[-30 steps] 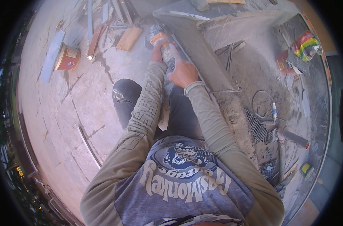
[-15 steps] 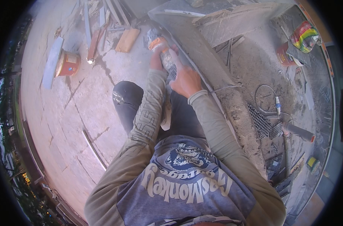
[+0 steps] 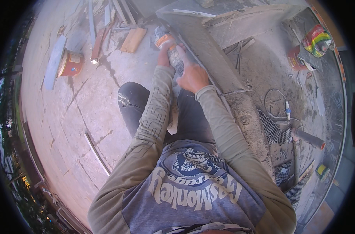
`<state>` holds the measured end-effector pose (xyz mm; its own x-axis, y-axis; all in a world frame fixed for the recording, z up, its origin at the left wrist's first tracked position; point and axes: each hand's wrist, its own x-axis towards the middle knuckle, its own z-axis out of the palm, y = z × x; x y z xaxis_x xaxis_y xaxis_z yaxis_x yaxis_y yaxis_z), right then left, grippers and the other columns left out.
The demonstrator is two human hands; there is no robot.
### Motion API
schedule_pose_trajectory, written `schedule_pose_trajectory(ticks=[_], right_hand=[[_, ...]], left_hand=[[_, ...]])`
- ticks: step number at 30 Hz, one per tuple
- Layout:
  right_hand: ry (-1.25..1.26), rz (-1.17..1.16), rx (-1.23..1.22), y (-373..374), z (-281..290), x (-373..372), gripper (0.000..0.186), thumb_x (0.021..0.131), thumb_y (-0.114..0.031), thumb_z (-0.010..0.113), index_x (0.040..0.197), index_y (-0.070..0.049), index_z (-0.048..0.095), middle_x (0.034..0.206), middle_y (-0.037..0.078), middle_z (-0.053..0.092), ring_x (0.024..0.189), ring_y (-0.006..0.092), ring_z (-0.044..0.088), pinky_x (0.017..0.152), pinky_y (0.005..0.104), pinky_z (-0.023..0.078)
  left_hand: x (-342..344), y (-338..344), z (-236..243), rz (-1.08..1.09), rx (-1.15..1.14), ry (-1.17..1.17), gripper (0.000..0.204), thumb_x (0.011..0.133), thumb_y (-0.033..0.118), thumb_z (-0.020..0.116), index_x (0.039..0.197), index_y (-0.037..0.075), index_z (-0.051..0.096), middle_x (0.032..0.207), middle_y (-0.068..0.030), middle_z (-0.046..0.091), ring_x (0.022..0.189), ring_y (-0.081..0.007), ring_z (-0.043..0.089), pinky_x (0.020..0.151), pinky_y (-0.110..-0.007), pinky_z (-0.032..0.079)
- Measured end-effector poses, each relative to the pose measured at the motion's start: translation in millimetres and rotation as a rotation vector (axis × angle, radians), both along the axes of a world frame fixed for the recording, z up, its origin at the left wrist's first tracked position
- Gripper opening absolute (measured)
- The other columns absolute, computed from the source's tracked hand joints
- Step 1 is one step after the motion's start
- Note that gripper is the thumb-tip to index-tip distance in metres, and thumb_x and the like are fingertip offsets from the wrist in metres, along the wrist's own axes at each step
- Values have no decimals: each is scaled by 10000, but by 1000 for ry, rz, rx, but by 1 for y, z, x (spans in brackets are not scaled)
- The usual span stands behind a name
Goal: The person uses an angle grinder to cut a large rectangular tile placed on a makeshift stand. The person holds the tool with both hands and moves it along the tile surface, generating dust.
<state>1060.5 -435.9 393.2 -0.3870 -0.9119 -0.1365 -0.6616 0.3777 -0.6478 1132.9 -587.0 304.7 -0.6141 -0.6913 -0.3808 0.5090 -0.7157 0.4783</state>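
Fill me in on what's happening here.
A person is gripping a dusty power tool with an orange band in both bare hands: the left hand around the front part, the right hand farther back. The tool's head is beside the long edge of a raised grey slab; whether they touch is unclear in the haze. To the left, a red bucket and a reddish-brown board stand out on the pale floor.

Lettering (image 3: 196,195) on shirt (image 3: 146,212), left sleeve (image 3: 149,124)
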Motion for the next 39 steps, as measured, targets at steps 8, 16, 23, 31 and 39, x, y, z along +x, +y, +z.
schedule_pose_trajectory(ticks=[8, 16, 23, 31, 39], right_hand=[[14, -1, 133, -7, 13, 1, 1060, 821, -191, 760, 1733, -356, 245, 1105, 254, 786, 1051, 448, 765, 927, 530, 596], [0, -1, 81, 14, 12, 7, 1061, 834, -218, 795, 1732, -367, 250, 1035, 262, 781, 1005, 441, 771, 899, 533, 594], [2, 1, 82, 30, 16, 8, 1098, 820, -184, 785, 1741, -379, 220, 964, 248, 775, 934, 447, 773, 847, 535, 600], [-2, 4, 83, 24, 14, 6, 1098, 812, -183, 781, 1739, -377, 226, 985, 249, 770, 936, 452, 769, 847, 540, 602], [-17, -11, 74, 9, 10, 3, 1092, 828, -234, 805, 1740, -376, 222, 1047, 264, 781, 1006, 453, 767, 898, 543, 596]], left_hand=[[-1, -9, -2, -23, 0, 6, 446, 983, 289, 711, 1293, 13, 549, 1055, -189, 720, 892, -334, 764, 845, -472, 677], [5, 13, 10, -5, -18, -46, 556, 996, 312, 686, 1389, -30, 492, 1145, -229, 731, 956, -346, 770, 918, -501, 668], [8, 28, 14, -14, -53, -41, 585, 1006, 313, 675, 1412, -58, 474, 1184, -260, 729, 1002, -365, 772, 948, -509, 660], [7, 19, 7, -10, -59, -40, 575, 1005, 307, 680, 1390, -65, 472, 1166, -267, 726, 994, -376, 770, 931, -510, 664], [0, 4, 3, -11, 6, 14, 429, 999, 278, 699, 1278, -14, 554, 1038, -204, 733, 880, -339, 768, 812, -461, 680]])
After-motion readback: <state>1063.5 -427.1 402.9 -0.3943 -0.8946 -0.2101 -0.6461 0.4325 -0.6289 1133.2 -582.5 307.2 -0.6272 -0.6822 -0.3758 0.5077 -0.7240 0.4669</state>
